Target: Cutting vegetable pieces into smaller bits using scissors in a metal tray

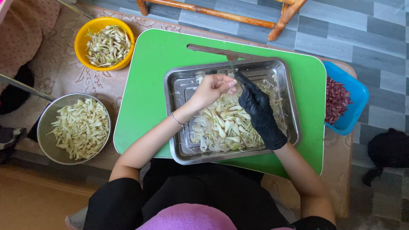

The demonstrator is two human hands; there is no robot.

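While I watch from the head camera, the pale stem piece [232,73] shows as a thin greenish-white sliver, too small for me to make out its end. It sits right at the tips of both hands, above the far end of the steel tray [179,85]. My left hand [211,88] is bare, its fingers curled shut with the tips pinched together on the sliver. My right hand [260,113] wears a black glove, and its fingers are drawn together on the same piece from the other side; the two sets of fingertips touch or nearly touch. Just below the fingers, a heap of cream-white cut pieces [226,125] fills the tray's near half. Under the tray lies a green board [145,85], reaching out past both wrists. Well off to the left of the bare hand, a yellow bowl [83,36] holds untrimmed stems, and a metal strainer [44,117] holds more white pieces. Right of the gloved hand, a blue tub [355,91] holds dark red scraps.
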